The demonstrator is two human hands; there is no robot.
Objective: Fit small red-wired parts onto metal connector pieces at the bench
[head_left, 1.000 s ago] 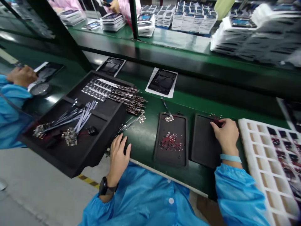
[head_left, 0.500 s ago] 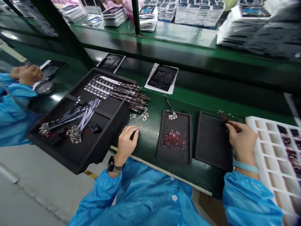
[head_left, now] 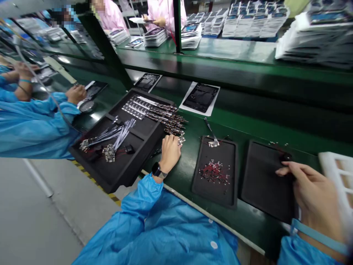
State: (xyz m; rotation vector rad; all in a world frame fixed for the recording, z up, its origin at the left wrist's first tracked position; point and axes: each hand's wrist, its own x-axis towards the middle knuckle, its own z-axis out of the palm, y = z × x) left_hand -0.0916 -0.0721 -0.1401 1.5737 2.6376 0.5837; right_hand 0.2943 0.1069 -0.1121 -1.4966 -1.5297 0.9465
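My left hand (head_left: 170, 152) rests on the green bench beside the big black tray (head_left: 139, 147), its fingers curled over small circuit strips (head_left: 180, 140) at the tray's right edge. My right hand (head_left: 313, 195) hovers over the right black mat (head_left: 261, 176), fingers pinched near a small dark part (head_left: 284, 157); what it grips is too small to name. The left black mat (head_left: 215, 187) carries a heap of tiny red and silver parts (head_left: 214, 172) and a pair of tweezers (head_left: 210, 129) at its top edge.
A white compartment tray (head_left: 335, 173) sits at the far right. A dark panel on white paper (head_left: 200, 98) lies behind the mats. A person in blue sleeves (head_left: 35, 121) works at the left. Stacked trays fill the raised shelf (head_left: 234, 48), with people in pink behind.
My left hand has moved forward along the tray's edge up to the circuit strips. My right hand has drawn back toward me from the mat's far corner. The view has shifted right.
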